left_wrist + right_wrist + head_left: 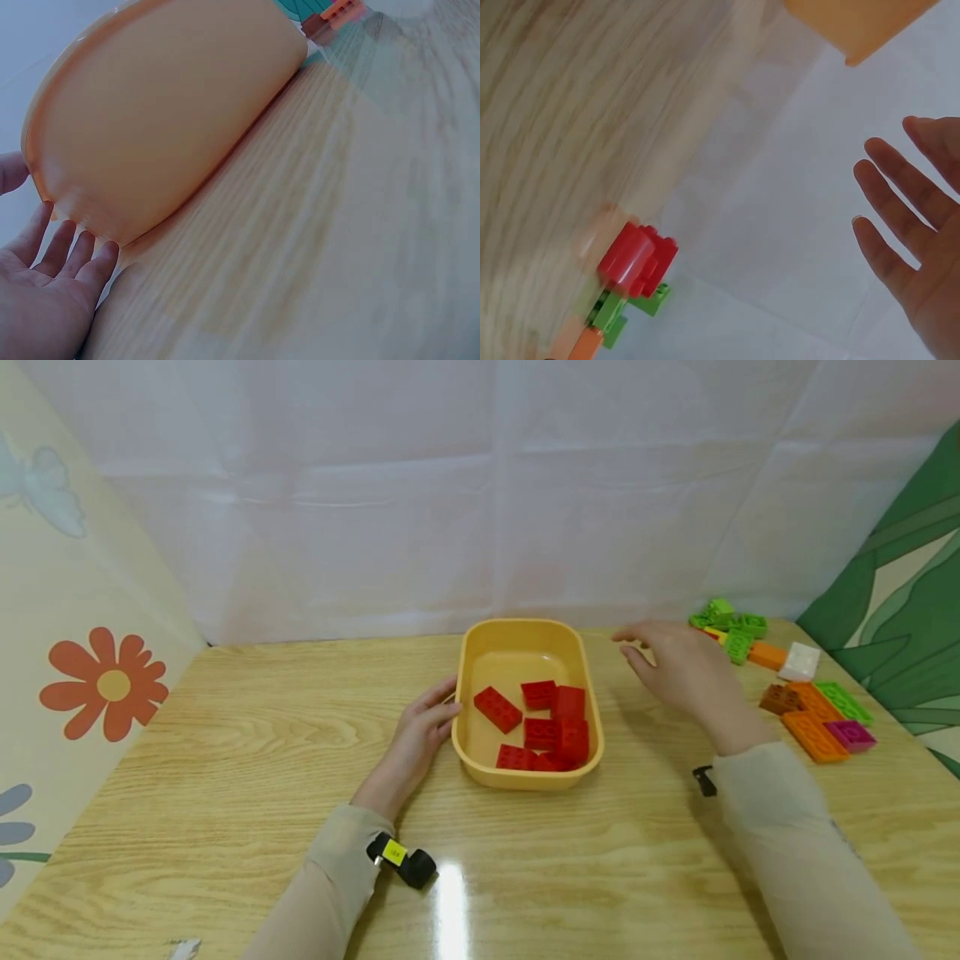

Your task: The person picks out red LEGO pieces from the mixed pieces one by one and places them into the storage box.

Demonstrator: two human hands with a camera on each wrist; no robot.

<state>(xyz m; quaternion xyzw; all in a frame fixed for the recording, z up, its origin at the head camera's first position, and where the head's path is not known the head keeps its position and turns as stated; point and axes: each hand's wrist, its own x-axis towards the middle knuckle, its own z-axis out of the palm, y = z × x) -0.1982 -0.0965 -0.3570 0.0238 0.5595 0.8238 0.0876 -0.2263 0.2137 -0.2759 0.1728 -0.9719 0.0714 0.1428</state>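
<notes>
A yellow plastic tub stands on the wooden table, with several red toy bricks lying in it. My left hand is at its left side, the fairly straight fingers touching the outer wall and the thumb near the rim. To the right of the tub, my right hand is raised over the table, fingers spread and nothing in them. In the right wrist view, one red brick lies beside green bricks; my right hand largely covers that spot in the head view.
At the right end of the table lie orange bricks, a white brick, a purple brick and several green ones. A white cloth hangs along the back edge. Painted panels flank both sides.
</notes>
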